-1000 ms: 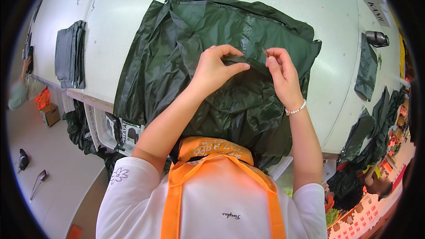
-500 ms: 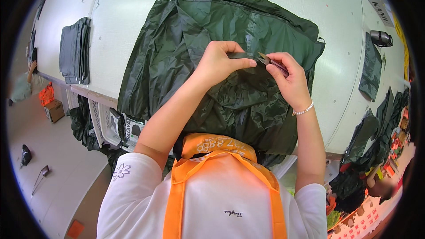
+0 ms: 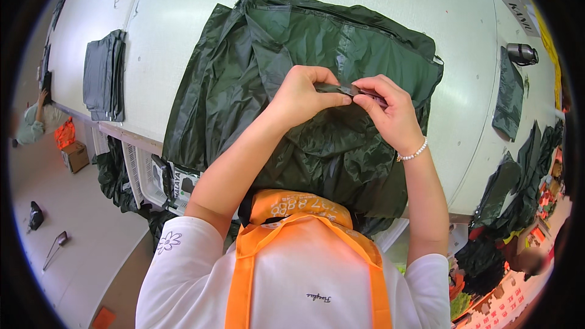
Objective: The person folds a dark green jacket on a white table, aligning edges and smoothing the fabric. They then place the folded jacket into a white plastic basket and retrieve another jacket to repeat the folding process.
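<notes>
Left hand (image 3: 304,94): we see its grip closed, fingertips pinching a small fold of the dark green garment (image 3: 244,85).
Right hand (image 3: 390,109): its grip is closed too, pinching the same fold right beside the left fingertips; a bead bracelet (image 3: 413,153) sits on the wrist.
Garment: it lies spread across the white bench (image 3: 170,12), its lower edge hanging over the near side.
Around: we note a folded grey stack (image 3: 103,76) to the left, well apart, and dark fabric pieces (image 3: 507,100) to the right.

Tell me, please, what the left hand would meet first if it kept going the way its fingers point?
The left hand points right, so it would most likely meet the right hand first; both already pinch the same fold of the green jacket.
</notes>
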`<state>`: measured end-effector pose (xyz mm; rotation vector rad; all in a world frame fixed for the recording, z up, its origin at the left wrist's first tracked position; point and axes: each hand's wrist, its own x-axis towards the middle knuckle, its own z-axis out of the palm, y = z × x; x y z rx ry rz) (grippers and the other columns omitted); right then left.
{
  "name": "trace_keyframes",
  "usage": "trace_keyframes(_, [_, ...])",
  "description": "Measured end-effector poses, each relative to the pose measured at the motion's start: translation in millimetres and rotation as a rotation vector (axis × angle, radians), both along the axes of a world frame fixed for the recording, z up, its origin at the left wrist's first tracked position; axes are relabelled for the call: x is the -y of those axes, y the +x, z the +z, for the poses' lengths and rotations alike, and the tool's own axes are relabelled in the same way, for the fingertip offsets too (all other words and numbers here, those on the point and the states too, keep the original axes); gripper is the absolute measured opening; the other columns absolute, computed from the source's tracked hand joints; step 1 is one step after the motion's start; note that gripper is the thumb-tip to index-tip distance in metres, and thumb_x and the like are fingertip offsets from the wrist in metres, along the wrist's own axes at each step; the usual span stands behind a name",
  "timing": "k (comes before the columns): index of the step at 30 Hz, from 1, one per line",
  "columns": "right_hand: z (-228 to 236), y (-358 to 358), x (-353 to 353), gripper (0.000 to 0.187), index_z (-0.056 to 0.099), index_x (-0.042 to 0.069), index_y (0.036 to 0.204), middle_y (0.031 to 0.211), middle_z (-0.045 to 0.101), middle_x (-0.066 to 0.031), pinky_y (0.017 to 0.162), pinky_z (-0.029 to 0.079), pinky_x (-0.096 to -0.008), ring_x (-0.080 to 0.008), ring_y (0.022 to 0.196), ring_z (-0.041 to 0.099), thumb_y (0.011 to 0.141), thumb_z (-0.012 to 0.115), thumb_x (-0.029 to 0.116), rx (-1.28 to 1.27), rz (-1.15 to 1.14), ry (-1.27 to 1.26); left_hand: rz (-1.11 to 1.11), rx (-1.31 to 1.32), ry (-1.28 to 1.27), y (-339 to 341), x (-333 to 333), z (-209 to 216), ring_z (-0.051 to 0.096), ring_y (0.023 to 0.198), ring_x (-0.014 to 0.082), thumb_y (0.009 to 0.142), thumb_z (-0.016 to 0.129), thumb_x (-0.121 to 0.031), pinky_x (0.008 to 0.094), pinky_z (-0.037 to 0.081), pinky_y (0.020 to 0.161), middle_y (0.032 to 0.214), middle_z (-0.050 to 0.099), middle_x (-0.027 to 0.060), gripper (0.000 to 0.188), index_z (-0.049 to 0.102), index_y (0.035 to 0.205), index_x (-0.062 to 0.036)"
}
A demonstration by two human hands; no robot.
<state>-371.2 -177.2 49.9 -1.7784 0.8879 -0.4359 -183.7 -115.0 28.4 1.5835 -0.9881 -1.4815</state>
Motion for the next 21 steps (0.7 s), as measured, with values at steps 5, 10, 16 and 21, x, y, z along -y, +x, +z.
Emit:
trace_keyframes(5, [-3,2,-2,0.018,0.062,0.001,0.099,0.087,0.059,-0.0065,0.066,0.049,-0.0239,-0.0147,0.074,0.061,0.083,0.066,0.008,0.0,-0.012,-0.057,0.0,-0.025,0.029,2,0,-1,0.052,0.063,0.0041,0.071,0.076,-0.007,0.0202,0.041,0.058,0.068,0.063,0.0001,0.014,0.065,0.075,-0.0001])
trace_keyframes(10, [-3,4,-2,0.018,0.062,0.002,0.098,0.085,0.059,-0.0067,0.064,0.049,-0.0245,-0.0172,0.073,0.062,0.083,0.067,0.01,-0.035,-0.005,-0.137,-0.007,-0.022,0.015,3,2,-2,0.053,0.063,0.0042,0.071,0.076,-0.007,0.0204,0.041,0.058,0.069,0.063,0.0,0.014,0.065,0.076,0.0003])
trace_keyframes(16, [-9,2,-3,0.016,0.062,0.002,0.098,0.085,0.059,-0.0065,0.064,0.049,-0.0239,-0.0155,0.073,0.062,0.084,0.066,0.01,-0.03,-0.031,-0.078,-0.035,-0.033,0.061,4,4,3,0.051,0.062,0.0039,0.07,0.078,-0.009,0.0203,0.04,0.057,0.067,0.061,-0.0014,0.016,0.065,0.074,-0.0008])
trace_keyframes(21, [-19,-2,-1,0.026,0.059,0.002,0.106,0.091,0.058,-0.0036,0.068,0.048,-0.0228,-0.0094,0.078,0.058,0.084,0.069,0.014,0.088,-0.18,0.018,-0.021,0.132,-0.039,3,1,0,0.051,0.06,0.0069,0.069,0.079,-0.015,0.0242,0.04,0.056,0.064,0.06,-0.0011,0.02,0.065,0.074,-0.0006])
